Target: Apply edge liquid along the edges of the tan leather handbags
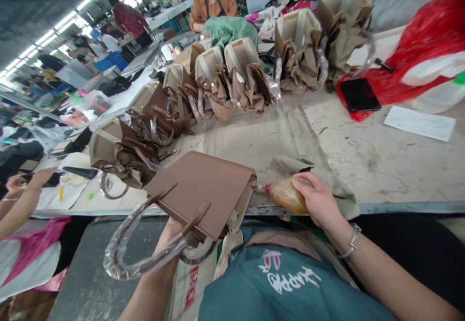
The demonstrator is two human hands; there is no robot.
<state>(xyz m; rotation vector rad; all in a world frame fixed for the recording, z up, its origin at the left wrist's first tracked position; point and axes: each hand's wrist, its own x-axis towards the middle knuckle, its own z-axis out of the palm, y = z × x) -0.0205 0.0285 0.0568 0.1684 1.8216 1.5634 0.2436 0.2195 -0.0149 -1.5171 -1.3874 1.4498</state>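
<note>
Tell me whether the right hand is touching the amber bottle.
Touching: the head view shows the right hand gripping the amber bottle at the end away from its red nozzle.

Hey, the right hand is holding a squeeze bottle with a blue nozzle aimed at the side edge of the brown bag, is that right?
Not quite: the nozzle is red, not blue, as the head view shows. The right hand does hold the squeeze bottle, aimed at the side edge of the brown bag.
</note>
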